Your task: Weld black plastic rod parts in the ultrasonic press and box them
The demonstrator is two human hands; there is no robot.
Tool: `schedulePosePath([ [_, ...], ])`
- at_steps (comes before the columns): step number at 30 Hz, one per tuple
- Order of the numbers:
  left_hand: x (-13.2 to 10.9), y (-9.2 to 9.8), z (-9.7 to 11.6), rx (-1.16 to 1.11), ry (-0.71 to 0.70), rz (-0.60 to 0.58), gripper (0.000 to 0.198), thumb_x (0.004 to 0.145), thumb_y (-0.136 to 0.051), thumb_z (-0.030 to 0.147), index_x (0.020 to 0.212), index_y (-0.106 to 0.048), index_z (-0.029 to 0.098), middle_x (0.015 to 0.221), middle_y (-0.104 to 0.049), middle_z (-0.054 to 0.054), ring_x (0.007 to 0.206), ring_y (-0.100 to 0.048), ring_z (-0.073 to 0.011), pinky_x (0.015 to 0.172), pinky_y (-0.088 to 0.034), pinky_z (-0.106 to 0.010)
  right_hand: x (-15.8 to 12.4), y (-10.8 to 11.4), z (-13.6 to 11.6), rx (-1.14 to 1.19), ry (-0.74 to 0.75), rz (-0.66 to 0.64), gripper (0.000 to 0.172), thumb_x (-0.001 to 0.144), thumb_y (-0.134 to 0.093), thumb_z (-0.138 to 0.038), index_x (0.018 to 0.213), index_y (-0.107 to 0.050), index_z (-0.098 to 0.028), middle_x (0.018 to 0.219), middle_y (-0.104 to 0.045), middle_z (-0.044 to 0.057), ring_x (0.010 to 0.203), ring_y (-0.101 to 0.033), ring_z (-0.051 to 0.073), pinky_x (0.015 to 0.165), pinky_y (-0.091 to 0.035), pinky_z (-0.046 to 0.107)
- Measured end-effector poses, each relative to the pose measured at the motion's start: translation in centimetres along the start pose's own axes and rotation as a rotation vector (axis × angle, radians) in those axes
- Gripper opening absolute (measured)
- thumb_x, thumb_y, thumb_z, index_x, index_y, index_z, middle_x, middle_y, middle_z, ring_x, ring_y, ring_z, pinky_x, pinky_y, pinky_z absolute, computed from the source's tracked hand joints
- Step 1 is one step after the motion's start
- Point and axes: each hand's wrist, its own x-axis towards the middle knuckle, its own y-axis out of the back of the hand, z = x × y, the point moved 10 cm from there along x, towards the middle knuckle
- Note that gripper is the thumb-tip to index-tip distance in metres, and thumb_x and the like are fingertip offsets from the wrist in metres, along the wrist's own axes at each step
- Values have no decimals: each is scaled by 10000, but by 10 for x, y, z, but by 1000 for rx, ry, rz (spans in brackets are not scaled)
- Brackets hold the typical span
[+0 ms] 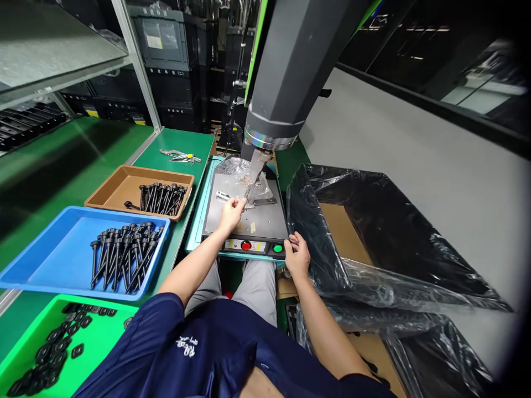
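My left hand [232, 213] reaches onto the grey machine plate [265, 221], fingers pinched on a small part beneath the metal press tip [255, 171]; what it holds is too small to name. Resting at the machine's front right corner, my right hand [297, 255] has its fingers curled over the edge beside the green button [277, 248]. A red button [246, 245] sits to the left of it. Crinkled clear plastic [236, 168] lies at the back of the plate.
A blue tray [62, 251] of several black rod parts and a brown tray [124, 188] with more stand to the left. A green tray [95, 337] holds small black pieces. A cardboard box lined with a black bag [373, 232] stands to the right. Tools [180, 156] lie behind.
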Motion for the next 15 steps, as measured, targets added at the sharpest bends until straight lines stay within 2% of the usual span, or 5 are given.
schedulePosePath([
  [3,15,-12,5,-13,37,-21,346,825,-700,495,722,-601,179,717,-654,-20,643,-591,-128,590,-423,-233,11,-16,-13,36,1,-69,541,889,-561,-499,1296,-564,-142,1098,-705,163,965,-692,263,890,-579,463],
  [6,27,-24,5,35,51,-47,363,792,-727,518,719,-614,181,687,-651,-21,632,-595,-141,578,-425,-239,20,-39,-28,53,25,-160,502,889,-556,-485,1259,-588,-148,1012,-729,131,897,-704,251,870,-583,450],
  [11,43,-31,-3,58,53,-35,279,781,-733,375,640,-585,185,581,-616,-4,554,-558,-136,554,-409,-244,33,-81,-53,64,80,-307,453,888,-530,-459,1216,-619,-158,942,-742,95,850,-709,235,858,-582,419],
  [15,43,-36,-2,-22,60,-72,207,806,-674,285,652,-594,172,584,-629,2,520,-557,-119,550,-412,-236,44,-114,-61,70,73,-423,438,892,-519,-430,1216,-634,-159,936,-746,84,818,-707,223,832,-582,394],
])
